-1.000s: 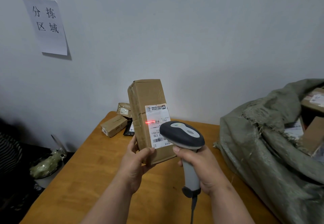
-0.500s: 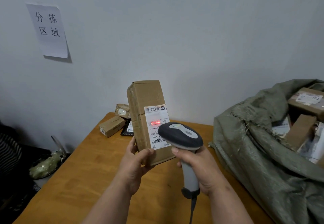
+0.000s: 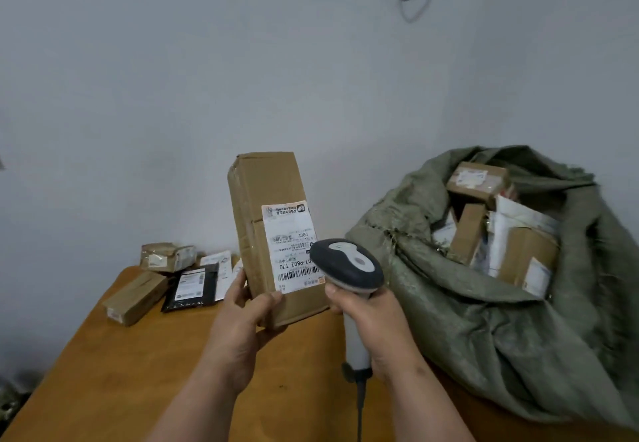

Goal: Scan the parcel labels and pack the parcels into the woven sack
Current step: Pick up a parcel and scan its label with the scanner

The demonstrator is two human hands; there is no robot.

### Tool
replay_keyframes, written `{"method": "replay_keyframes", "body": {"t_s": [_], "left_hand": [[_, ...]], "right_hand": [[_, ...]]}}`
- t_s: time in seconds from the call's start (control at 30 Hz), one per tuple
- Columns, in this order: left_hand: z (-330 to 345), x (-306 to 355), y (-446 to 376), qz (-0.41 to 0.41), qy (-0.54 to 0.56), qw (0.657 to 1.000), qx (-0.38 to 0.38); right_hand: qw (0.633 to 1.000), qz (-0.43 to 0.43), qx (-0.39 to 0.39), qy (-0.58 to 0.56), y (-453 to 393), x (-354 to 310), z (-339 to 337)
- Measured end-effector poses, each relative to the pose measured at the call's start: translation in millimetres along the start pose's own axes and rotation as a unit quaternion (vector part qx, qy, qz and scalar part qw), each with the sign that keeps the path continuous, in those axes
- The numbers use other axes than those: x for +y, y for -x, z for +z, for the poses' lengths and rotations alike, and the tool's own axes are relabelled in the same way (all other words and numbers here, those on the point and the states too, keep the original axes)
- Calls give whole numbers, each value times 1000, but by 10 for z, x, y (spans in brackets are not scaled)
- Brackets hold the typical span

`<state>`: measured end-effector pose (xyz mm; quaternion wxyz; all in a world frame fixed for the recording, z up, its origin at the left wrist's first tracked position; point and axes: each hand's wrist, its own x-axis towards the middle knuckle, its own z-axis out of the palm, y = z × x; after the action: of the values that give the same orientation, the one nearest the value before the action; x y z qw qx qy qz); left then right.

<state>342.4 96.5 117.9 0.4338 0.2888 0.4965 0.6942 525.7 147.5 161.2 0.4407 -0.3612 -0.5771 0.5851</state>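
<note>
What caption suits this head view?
Left hand holds a labelled box; right hand aims scanner beside sack.

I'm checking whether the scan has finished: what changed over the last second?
The red scan line that lit the label in both earlier pictures is gone now. The view has swung right, showing more of the woven sack. Unchanged: the left hand grips the tall cardboard box upright, and the right hand holds the barcode scanner aimed at the label.
</note>
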Motion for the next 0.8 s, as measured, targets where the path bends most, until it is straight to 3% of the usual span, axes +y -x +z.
{"method": "replay_keyframes", "body": {"t_s": [0.2,0.33,0.57,0.8], "left_hand": [[594,78,-85,2,-39,998,-55],[1184,214,-83,47,-137,984,-101],[2584,286,-387,158,-367,897,-188],[4066,113,-743,211,-478,832,-185]], "right_hand": [[996,-10,91,-18,76,-30,-375],[988,-30,146,-41,72,-122,-737],[965,-65,219,-131,-178,-469,-1728],[951,-20,201,-234,-678,-712,-3102]]}}
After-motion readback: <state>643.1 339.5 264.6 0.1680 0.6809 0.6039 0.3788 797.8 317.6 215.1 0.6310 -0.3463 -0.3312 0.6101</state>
